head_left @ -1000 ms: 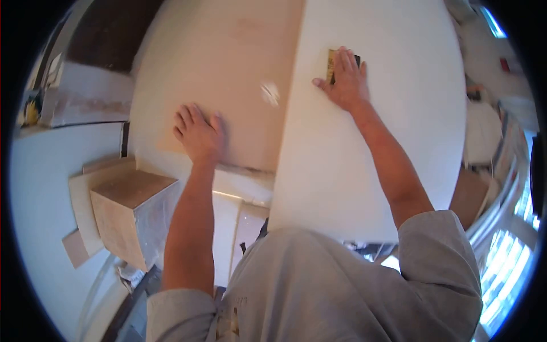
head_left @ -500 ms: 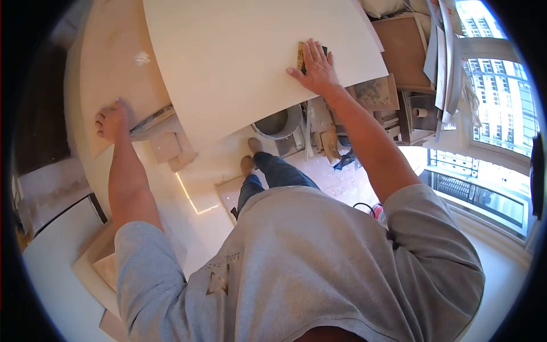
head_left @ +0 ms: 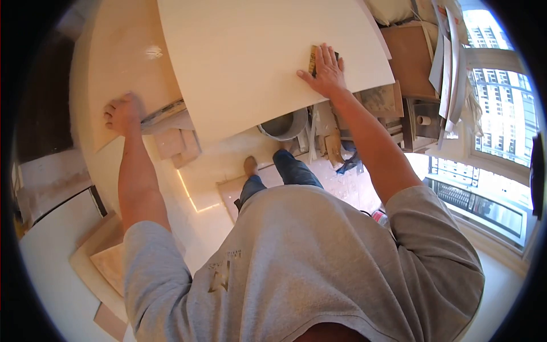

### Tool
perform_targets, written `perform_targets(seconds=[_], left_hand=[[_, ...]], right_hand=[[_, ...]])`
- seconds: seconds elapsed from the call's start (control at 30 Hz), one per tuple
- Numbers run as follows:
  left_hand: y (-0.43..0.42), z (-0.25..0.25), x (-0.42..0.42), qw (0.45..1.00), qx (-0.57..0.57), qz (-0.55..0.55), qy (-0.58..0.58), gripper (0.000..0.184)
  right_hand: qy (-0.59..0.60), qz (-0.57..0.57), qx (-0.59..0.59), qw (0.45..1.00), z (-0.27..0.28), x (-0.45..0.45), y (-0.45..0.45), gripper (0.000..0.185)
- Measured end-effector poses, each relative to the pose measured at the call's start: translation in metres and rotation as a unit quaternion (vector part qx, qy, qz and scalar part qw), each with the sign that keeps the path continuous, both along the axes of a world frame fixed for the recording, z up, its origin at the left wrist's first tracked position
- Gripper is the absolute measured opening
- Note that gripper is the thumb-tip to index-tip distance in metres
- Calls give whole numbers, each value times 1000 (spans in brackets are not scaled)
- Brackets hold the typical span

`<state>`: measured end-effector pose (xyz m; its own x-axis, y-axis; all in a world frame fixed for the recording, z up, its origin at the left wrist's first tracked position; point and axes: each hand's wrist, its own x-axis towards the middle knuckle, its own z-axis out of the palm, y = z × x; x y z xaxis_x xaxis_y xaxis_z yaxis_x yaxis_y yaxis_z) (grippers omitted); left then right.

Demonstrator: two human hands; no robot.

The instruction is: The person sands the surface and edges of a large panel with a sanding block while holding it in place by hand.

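Note:
Palm down, my right hand [head_left: 327, 71] presses on a sanding block [head_left: 313, 61], its fingers stretched forward over it. Printed tan paper shows at the block's left side and a dark part at its right. Under the block lies a large white panel [head_left: 245, 57], near its right front edge. My left hand [head_left: 122, 114] rests with curled fingers on a brown board [head_left: 122, 68], left of the panel and close to the board's front edge. Nothing shows in that hand, and its palm is hidden.
A grey bucket [head_left: 283, 126] stands beneath the panel's front edge. Wooden drawers or boxes [head_left: 407, 57] and leaning strips [head_left: 453, 68] crowd the right side by the window [head_left: 504, 108]. Board offcuts [head_left: 176, 143] lie below the brown board. White sheets [head_left: 62, 268] lean at lower left.
The whole view has shifted slightly, so the panel and boards appear farther right. My right foot has moved right, apart from the left one. My right hand stays on the sanding block.

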<state>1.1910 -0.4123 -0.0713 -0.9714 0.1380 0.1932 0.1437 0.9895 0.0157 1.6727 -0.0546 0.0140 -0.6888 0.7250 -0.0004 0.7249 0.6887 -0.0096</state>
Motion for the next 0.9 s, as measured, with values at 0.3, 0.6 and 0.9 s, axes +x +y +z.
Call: perform_targets(seconds=[0.3, 0.6, 0.9], left_hand=[[8, 36, 23, 1000, 12, 6, -10, 76], [5, 20, 19, 999, 18, -8, 29, 72], [3, 13, 13, 998, 8, -17, 54, 76]], right_hand=[[-2, -47, -24, 999, 5, -17, 7, 117], [-4, -44, -13, 999, 1, -14, 6, 120], [15, -34, -10, 999, 0, -15, 8, 122]])
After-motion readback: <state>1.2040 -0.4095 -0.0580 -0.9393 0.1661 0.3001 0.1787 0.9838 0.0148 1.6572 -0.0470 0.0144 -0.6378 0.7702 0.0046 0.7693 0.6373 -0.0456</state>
